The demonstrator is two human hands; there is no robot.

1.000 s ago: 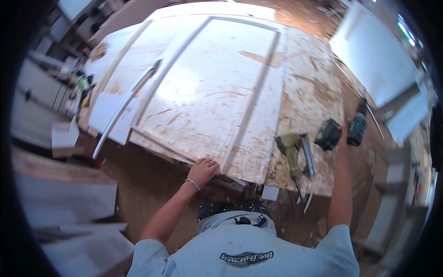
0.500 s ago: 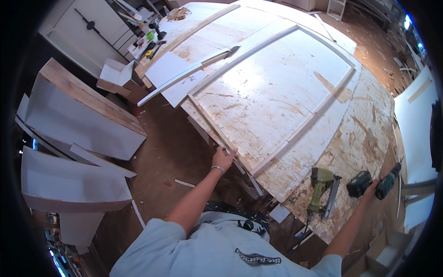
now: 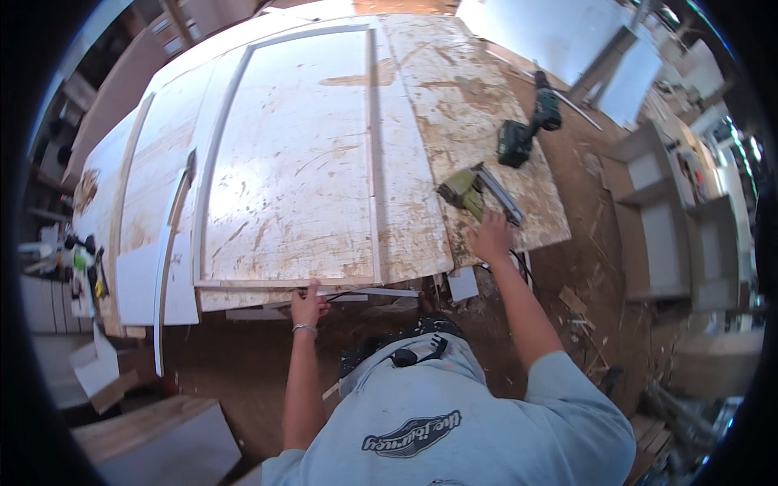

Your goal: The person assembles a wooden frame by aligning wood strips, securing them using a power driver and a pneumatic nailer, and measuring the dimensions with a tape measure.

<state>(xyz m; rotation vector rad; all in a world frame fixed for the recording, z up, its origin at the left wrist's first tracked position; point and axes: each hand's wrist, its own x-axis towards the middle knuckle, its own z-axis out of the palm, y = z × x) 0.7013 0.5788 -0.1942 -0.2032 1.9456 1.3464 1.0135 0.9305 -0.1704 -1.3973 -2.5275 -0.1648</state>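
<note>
My left hand point(image 3: 309, 305) is at the table's near edge, with one fingertip against the near strip of a slim wooden frame point(image 3: 372, 121). Its fingers are apart and not wrapped round the strip. On the right part of the table lies a green nail gun point(image 3: 462, 193) with a grey magazine. My right hand point(image 3: 491, 237) reaches to the end of its handle, thumb and fingers spread; no firm grip shows. Beyond it a dark green cordless drill point(image 3: 516, 144) lies by the right table edge, touched by neither hand.
Left of the frame, a long white strip point(image 3: 164, 275) lies over a white panel point(image 3: 134, 279) and juts past the near edge. Open box carcasses point(image 3: 640, 219) stand on the right, another panelled box point(image 3: 170, 429) at lower left. The worn worktable point(image 3: 478, 97) spreads ahead.
My view has turned right. My right hand has let go of the drill, which now lies by the table edge, and has moved to the nail gun. My left hand stays by the frame.
</note>
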